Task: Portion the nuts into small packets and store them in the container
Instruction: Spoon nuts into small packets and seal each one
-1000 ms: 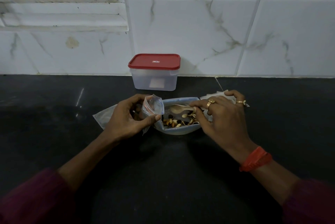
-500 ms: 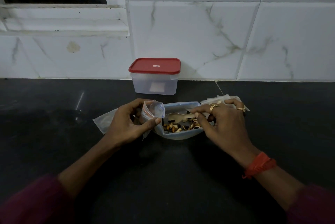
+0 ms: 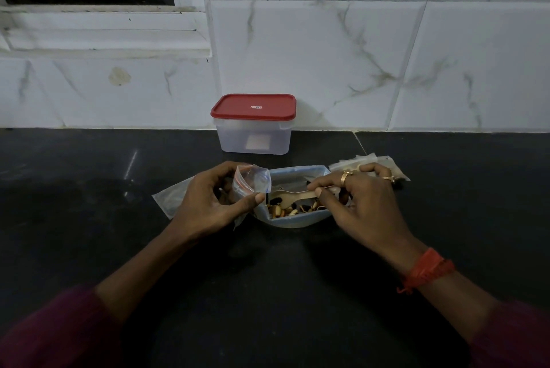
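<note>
We note that over the last second the spoon [image 3: 293, 195], pinched at its handle by the right hand [image 3: 366, 204], has dropped from above the nuts [image 3: 285, 209] down among them, inside the open bag [image 3: 294, 222] on the counter [image 3: 89, 189]. We judge a scoop is in progress. The left hand [image 3: 208, 204] grips the small packet [image 3: 251, 180] just left of the bag, its mouth held open. The nuts are mixed, pale and dark, and loose. The red-lidded container [image 3: 254, 129] stands closed behind.
</note>
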`<action>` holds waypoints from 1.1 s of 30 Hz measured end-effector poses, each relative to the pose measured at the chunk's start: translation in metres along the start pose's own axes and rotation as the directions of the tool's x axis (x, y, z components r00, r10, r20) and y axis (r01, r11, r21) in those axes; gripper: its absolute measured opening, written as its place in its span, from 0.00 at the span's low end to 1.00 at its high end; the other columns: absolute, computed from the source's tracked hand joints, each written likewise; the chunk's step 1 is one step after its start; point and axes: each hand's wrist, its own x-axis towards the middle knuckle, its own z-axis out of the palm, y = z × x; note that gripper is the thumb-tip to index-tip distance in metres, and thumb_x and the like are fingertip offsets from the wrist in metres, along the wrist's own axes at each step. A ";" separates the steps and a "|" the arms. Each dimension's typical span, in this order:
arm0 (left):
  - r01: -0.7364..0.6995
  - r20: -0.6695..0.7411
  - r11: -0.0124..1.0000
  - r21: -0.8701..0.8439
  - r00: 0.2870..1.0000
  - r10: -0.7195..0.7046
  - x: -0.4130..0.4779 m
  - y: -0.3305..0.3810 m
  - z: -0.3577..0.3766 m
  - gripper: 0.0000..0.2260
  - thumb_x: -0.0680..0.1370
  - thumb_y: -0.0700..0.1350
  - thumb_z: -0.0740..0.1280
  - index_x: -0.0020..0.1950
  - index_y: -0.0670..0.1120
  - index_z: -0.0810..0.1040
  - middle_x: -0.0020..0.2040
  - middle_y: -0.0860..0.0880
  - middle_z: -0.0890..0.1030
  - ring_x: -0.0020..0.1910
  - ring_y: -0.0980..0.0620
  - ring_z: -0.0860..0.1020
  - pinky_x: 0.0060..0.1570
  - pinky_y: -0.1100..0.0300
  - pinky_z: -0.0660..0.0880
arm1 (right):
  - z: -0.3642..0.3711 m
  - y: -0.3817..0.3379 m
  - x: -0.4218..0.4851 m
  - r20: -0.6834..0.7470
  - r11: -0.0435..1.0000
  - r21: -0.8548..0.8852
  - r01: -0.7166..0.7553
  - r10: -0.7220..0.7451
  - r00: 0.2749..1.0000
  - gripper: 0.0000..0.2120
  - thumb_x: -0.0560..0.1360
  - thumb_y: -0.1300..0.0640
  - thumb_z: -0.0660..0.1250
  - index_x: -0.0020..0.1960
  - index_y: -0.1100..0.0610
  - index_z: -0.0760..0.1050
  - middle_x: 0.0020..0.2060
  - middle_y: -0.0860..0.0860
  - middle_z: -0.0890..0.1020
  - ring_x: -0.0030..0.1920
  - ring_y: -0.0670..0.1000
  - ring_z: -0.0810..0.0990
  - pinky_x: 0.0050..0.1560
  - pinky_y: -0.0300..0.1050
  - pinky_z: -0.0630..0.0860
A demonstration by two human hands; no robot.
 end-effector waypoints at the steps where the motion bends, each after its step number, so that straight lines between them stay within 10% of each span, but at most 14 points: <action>1: -0.002 0.001 1.000 0.002 1.000 0.002 0.000 0.000 0.000 0.24 0.70 0.56 0.76 0.64 0.53 0.79 0.56 0.58 0.83 0.55 0.58 0.81 0.54 0.51 0.81 | 0.000 -0.001 0.000 0.017 1.000 0.012 -0.006 0.006 1.000 0.07 0.76 0.48 0.67 0.51 0.41 0.83 0.37 0.43 0.85 0.40 0.39 0.79 0.62 0.43 0.59; 9: -0.017 0.002 1.000 0.001 1.000 0.017 0.000 0.001 0.000 0.25 0.69 0.60 0.74 0.63 0.52 0.79 0.55 0.58 0.83 0.54 0.57 0.81 0.52 0.52 0.82 | 0.003 -0.003 -0.001 0.086 0.988 0.111 -0.106 0.097 0.992 0.12 0.73 0.41 0.64 0.50 0.40 0.84 0.33 0.42 0.84 0.40 0.41 0.81 0.63 0.56 0.71; 15: -0.004 0.006 1.000 -0.012 1.000 0.004 0.001 0.001 0.000 0.26 0.68 0.62 0.73 0.63 0.53 0.79 0.55 0.59 0.83 0.55 0.59 0.81 0.53 0.56 0.81 | -0.001 -0.007 -0.001 0.175 0.973 0.163 -0.162 0.133 0.975 0.08 0.77 0.51 0.70 0.54 0.43 0.84 0.37 0.42 0.85 0.42 0.45 0.82 0.45 0.37 0.75; 22: -0.008 0.001 1.000 -0.019 1.000 0.008 0.001 0.001 0.000 0.26 0.68 0.61 0.73 0.63 0.53 0.79 0.55 0.58 0.83 0.54 0.57 0.81 0.52 0.54 0.82 | -0.007 -0.003 0.003 0.194 0.985 0.125 -0.118 0.092 0.977 0.14 0.74 0.40 0.62 0.52 0.41 0.84 0.36 0.42 0.85 0.40 0.43 0.82 0.54 0.52 0.77; 33: -0.036 -0.019 0.999 -0.021 0.999 0.036 0.001 0.001 -0.001 0.26 0.69 0.61 0.75 0.62 0.50 0.79 0.53 0.57 0.83 0.53 0.58 0.82 0.48 0.67 0.79 | -0.001 -0.010 -0.003 0.277 0.913 0.283 -0.293 0.215 0.937 0.07 0.77 0.59 0.70 0.51 0.51 0.85 0.34 0.45 0.85 0.40 0.36 0.83 0.44 0.22 0.71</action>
